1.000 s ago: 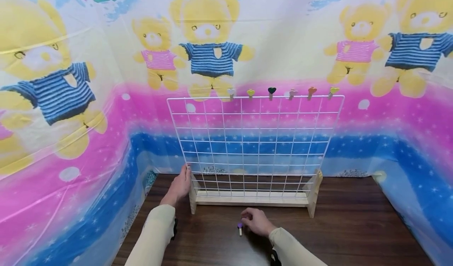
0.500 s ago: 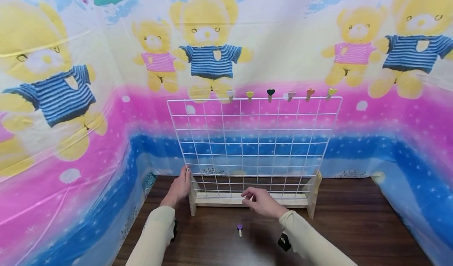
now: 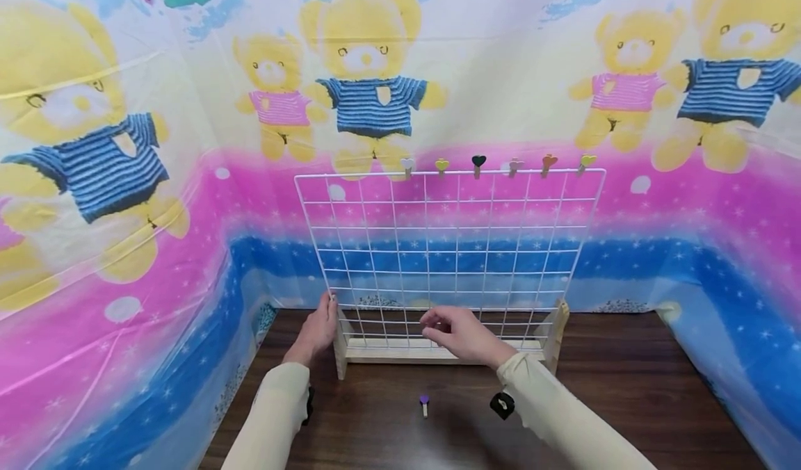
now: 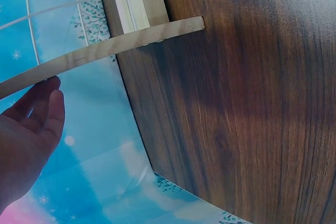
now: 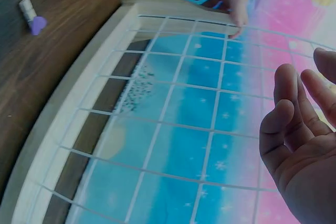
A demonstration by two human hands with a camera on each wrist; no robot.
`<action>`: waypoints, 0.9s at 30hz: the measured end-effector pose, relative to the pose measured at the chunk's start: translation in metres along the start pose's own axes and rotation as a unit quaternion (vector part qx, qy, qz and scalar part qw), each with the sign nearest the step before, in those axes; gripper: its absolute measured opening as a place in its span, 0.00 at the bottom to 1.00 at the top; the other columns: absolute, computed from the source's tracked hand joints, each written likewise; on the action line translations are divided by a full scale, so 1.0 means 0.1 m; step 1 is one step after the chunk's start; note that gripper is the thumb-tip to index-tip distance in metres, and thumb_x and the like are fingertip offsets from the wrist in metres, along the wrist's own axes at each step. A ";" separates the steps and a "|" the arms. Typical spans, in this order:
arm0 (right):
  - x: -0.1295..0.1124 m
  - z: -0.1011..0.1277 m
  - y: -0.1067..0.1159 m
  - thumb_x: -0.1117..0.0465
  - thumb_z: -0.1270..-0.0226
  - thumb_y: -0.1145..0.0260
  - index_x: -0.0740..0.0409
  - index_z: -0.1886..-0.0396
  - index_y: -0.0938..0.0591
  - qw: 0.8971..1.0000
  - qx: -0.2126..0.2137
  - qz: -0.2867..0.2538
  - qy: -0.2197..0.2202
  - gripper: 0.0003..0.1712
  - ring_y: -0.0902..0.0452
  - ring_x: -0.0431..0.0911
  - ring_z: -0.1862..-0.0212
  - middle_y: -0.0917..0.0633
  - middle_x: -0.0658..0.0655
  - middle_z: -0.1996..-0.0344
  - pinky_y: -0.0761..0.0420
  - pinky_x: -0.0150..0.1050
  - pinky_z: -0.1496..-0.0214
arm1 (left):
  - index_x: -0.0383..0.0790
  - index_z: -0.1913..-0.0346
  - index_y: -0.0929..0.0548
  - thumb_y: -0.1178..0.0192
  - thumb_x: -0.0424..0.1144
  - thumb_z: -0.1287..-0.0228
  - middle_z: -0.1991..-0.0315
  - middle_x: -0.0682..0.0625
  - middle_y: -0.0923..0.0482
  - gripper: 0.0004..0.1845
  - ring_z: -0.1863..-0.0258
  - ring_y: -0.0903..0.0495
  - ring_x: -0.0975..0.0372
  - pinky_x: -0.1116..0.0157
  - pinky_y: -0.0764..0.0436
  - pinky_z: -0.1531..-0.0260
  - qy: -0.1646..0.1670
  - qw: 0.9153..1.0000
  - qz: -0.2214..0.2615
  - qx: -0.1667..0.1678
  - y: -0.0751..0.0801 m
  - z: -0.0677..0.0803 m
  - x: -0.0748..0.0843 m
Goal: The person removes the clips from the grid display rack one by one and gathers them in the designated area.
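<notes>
Access to the small purple heart-topped wooden clothespin point(image 3: 425, 405) is open from front and left, while the upright white wire grid point(image 3: 457, 251) in its pale wooden stand point(image 3: 388, 354) bars passage behind, and the left hand point(image 3: 318, 329) obstructs its left side.

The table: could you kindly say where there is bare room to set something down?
Free: the table right of the rack, up to the cloth; also between the left sleeve and purple clip. Crowded: the rack's left post, which the left hand touches, and its lower middle, with the right hand in front.
</notes>
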State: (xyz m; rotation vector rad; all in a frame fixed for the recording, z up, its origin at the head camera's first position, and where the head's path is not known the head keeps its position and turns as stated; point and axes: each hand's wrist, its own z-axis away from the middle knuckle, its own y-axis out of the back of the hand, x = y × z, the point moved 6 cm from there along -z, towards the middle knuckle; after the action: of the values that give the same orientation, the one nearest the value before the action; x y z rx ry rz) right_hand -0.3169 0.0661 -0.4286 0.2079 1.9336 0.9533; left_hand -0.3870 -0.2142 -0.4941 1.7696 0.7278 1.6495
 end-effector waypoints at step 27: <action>-0.59 -0.22 0.38 0.59 0.32 0.38 0.54 0.54 0.19 0.996 0.029 0.023 0.085 0.09 0.27 0.37 0.73 0.20 0.45 0.66 0.24 0.35 0.73 | 0.44 0.27 0.52 0.77 0.52 0.23 0.35 0.31 0.38 0.28 0.39 0.35 0.40 0.43 0.34 0.45 0.004 1.000 0.013 -0.005 0.01 -0.01 -0.01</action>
State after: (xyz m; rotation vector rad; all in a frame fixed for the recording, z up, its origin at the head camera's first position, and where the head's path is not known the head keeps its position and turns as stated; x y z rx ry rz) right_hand -0.3110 0.0514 -0.3569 0.2113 2.1218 0.9712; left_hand -0.3885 -0.2149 -0.4941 1.7726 0.7007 1.6768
